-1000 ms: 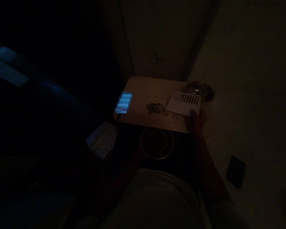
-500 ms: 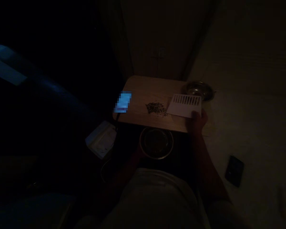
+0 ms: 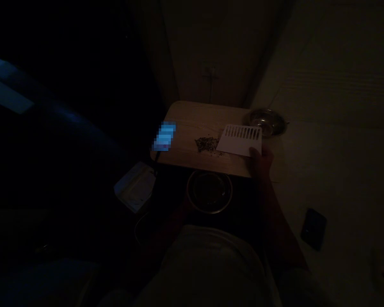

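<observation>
Gripping a white slotted scraper (image 3: 240, 143) at its near right corner, the right hand (image 3: 261, 161) has shifted leftward over the wooden table (image 3: 185, 115) in the last half second. The scraper's left edge, previously just right of the pile of dark bits (image 3: 206, 144), now overlaps its right fringe in this view; the work has thus reached the pile, most of which lies uncovered. The left hand (image 3: 188, 204) is beside the round bowl (image 3: 232, 192) below the table's near edge; darkness hides whether it grips the rim.
</observation>
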{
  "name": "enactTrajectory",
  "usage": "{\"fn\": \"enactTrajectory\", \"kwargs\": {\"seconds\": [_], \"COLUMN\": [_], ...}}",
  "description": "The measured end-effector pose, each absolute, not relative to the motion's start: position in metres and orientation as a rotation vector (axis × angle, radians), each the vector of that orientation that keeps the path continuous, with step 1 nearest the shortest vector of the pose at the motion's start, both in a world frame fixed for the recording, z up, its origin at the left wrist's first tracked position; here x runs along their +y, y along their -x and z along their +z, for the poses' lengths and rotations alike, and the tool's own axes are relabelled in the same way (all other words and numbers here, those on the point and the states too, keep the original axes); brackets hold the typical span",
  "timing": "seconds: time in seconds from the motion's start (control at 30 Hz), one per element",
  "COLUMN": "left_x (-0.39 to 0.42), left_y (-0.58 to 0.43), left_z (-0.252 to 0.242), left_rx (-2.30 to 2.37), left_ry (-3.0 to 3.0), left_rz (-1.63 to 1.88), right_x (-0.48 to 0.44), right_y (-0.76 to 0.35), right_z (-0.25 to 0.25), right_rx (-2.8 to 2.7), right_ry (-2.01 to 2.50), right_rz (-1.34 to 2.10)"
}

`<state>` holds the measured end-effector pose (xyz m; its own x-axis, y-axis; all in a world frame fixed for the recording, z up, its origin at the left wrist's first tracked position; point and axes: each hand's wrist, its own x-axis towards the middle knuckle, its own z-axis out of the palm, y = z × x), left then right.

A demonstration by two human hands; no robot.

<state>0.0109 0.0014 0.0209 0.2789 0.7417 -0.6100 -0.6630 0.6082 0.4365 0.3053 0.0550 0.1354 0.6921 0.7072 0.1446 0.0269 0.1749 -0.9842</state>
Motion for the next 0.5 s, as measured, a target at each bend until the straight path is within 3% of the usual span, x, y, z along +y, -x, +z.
{"fn": "enactTrajectory", "kwargs": {"seconds": [0.5], "left_x": [0.0012], "left_y": [-0.0133], "left_z": [0.0231], "left_rx": [0.855], "left_ry": [-0.156], "left_rz": [0.967], "right_x": [0.0573], "right_y": [-0.3073], "right_z": [0.1335], "right_rx": [-0.754], "right_ry": [1.328], "right_rz": [0.434]}}
